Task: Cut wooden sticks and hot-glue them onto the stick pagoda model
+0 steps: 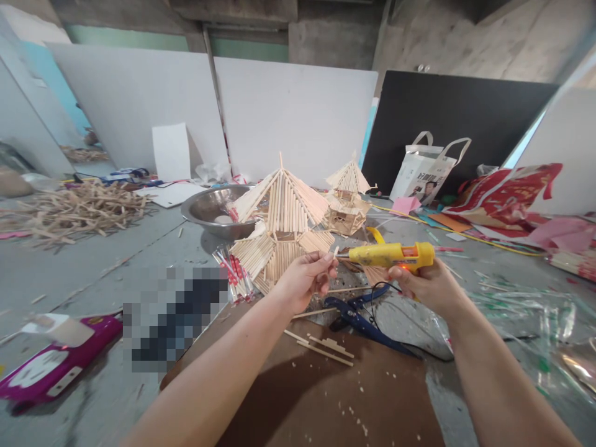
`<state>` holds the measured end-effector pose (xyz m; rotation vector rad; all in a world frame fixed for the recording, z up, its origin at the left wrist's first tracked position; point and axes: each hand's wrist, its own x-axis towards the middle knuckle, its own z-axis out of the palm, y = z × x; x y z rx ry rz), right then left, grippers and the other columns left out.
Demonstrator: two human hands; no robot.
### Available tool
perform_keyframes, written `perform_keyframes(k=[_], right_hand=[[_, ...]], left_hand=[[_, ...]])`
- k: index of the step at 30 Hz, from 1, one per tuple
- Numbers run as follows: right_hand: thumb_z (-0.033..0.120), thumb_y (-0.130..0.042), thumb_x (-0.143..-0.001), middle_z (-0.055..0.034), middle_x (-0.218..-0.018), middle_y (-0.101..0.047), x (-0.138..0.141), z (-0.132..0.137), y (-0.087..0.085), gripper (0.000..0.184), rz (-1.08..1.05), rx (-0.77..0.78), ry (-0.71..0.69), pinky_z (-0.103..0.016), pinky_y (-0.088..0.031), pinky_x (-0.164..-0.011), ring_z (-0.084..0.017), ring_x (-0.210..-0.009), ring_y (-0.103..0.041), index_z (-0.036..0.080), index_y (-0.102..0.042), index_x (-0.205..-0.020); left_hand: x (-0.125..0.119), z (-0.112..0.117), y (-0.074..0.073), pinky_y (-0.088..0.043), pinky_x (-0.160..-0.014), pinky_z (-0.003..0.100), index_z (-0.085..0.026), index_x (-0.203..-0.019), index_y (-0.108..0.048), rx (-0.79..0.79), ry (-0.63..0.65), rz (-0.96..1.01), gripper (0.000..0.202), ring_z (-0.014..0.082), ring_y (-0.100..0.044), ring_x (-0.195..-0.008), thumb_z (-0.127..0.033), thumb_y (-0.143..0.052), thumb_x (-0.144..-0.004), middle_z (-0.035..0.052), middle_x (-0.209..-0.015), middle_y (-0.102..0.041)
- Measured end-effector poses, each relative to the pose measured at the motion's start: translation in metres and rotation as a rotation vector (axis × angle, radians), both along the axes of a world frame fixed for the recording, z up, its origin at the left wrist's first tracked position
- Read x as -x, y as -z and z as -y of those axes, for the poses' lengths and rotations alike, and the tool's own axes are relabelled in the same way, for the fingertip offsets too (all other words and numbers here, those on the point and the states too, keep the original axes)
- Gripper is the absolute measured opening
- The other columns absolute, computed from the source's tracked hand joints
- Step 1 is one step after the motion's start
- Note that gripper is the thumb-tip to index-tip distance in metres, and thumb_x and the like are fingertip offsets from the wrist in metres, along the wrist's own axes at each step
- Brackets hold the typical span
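My right hand (pixel 426 284) grips a yellow hot glue gun (pixel 382 254), whose small orange light glows. Its nozzle points left, at or very close to a short piece of wooden stick (pixel 336 252) pinched in my left hand (pixel 307 276). Just behind my hands stands a pagoda-like model (pixel 286 211) built of thin wooden sticks, with a pointed roof. A smaller stick model (pixel 347 208) stands behind it to the right. Below my hands lie blue-handled pliers (pixel 358 316) and several loose sticks (pixel 326 349) on a brown board (pixel 279 403).
A steel bowl (pixel 198 214) and a heap of sticks (pixel 84 208) stand to the left. A purple power strip (pixel 69 360) lies at lower left. Wrapped sticks (pixel 238 276) are beside the model. Plastic wrappers (pixel 526 316), a white bag (pixel 419 174) and a yellow cord (pixel 470 233) occupy the right.
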<state>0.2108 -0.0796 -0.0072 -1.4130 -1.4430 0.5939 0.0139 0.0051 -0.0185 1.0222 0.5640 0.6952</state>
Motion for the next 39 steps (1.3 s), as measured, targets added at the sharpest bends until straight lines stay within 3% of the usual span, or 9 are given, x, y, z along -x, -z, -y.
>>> perform_keyframes(k=[13, 39], right_hand=[[0.045, -0.060, -0.060, 0.0053, -0.035, -0.038, -0.0024, 0.0002, 0.0053, 0.028, -0.001, 0.020, 0.046, -0.021, -0.031, -0.033, -0.007, -0.033, -0.033, 0.017, -0.059, -0.062], [0.040, -0.061, -0.063, 0.0035, -0.038, -0.041, -0.0053, -0.0039, 0.0077, 0.020, -0.060, -0.017, 0.007, -0.021, -0.028, -0.031, -0.010, -0.037, -0.040, 0.021, -0.059, -0.057]], left_hand=[[0.0002, -0.0005, 0.0005, -0.030, -0.031, 0.014, -0.012, -0.065, -0.051, -0.004, 0.005, -0.003, 0.018, 0.0024, -0.042, -0.033, -0.028, -0.059, -0.066, -0.0035, -0.051, -0.050], [-0.0006, 0.0004, -0.0013, -0.029, -0.031, 0.014, -0.012, -0.064, -0.050, -0.001, 0.015, -0.008, 0.020, 0.0018, -0.041, -0.032, -0.029, -0.061, -0.065, -0.0037, -0.050, -0.050]])
